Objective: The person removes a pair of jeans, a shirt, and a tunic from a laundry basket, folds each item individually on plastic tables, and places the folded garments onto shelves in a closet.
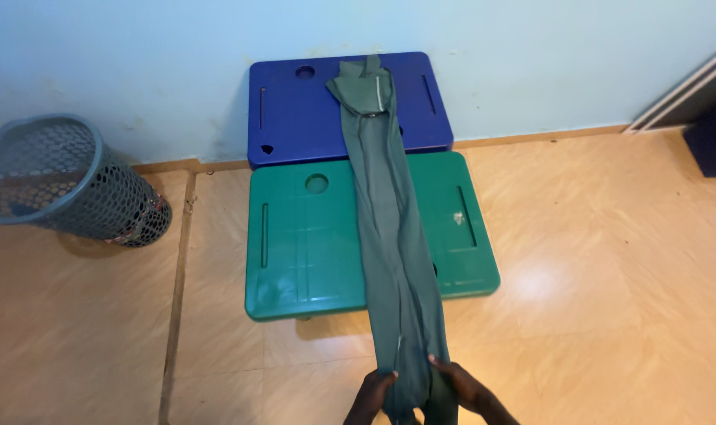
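A long dark green pair of trousers, folded lengthwise, lies stretched across a green plastic tray table and a blue one behind it, its waistband at the far end by the wall. My left hand grips the near end's left edge at the bottom of the view. My right hand holds the right edge of the same end. Both hands are partly cut off by the frame.
A grey mesh laundry basket lies tilted on the tan tiled floor at the left, near the pale blue wall. A dark blue object stands at the far right by a doorway edge.
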